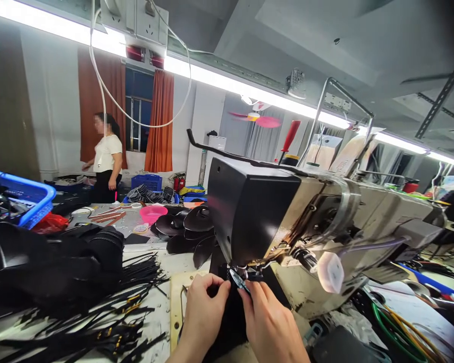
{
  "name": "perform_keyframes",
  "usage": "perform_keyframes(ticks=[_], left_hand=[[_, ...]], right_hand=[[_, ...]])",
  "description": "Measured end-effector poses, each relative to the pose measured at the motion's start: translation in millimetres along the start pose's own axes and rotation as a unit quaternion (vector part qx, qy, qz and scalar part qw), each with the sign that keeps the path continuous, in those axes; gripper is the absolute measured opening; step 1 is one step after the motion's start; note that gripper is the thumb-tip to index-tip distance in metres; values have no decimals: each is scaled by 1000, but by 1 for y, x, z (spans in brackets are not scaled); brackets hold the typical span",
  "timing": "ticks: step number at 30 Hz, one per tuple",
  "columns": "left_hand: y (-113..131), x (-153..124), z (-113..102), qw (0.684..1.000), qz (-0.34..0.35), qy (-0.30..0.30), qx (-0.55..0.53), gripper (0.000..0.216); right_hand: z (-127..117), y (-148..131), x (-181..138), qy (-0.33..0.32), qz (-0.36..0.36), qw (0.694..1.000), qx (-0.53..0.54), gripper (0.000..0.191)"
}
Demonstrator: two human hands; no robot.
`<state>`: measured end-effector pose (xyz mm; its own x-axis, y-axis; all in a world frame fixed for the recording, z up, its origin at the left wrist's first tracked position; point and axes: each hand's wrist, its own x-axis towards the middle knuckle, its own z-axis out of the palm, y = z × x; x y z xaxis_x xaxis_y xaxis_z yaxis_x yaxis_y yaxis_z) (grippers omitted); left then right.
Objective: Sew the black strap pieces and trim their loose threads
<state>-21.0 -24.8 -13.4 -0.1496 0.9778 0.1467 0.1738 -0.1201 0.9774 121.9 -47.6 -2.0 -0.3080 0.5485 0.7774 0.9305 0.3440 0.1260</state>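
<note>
Both of my hands are under the head of a large industrial sewing machine point(255, 217), close to its needle area. Between the fingers of my right hand point(268, 315) is a small pair of metal thread snips point(237, 280), its tip pointing up and left toward the needle area. My left hand point(207, 308) is just left of the snips, with thumb and forefinger pinched together. Whatever they pinch is too small or hidden to name. Dark black material point(232, 322) lies on the machine bed point(179, 297) below and between my hands.
Black straps point(136, 297) and a heap of black pieces point(60, 272) lie to the left. Curved black pieces point(185, 227) and a pink bowl point(153, 214) sit behind. A blue basket point(34, 201) stands far left. A person point(108, 156) is across the room.
</note>
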Motion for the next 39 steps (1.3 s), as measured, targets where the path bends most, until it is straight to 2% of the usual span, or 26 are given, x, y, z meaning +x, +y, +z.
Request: perform_keyframes(ticks=[6,10,18,25,31,37,39], left_hand=[[1,0,-2,1000,0,-15,2,20],[2,0,-3,1000,-3,-21,-1,22],[3,0,-4,998,-27,-44,-47,29],[5,-4,-6,993,-48,-62,-86,33],[8,-2,-7,992,-53,-73,-86,35],[17,-7,-15,992,-65,-87,-70,30],[21,-7,-23,990,-63,-118,-52,28]], right_hand=[[3,-5,5,43,-8,998,-34,40],[5,-2,4,60,-26,997,-31,37],[-5,3,3,36,-24,999,-25,37],[2,-7,5,51,-6,998,-21,39],[6,-11,3,63,4,997,-42,40],[10,-8,3,71,1,997,-9,36],[7,-6,1,62,-1,998,18,31]])
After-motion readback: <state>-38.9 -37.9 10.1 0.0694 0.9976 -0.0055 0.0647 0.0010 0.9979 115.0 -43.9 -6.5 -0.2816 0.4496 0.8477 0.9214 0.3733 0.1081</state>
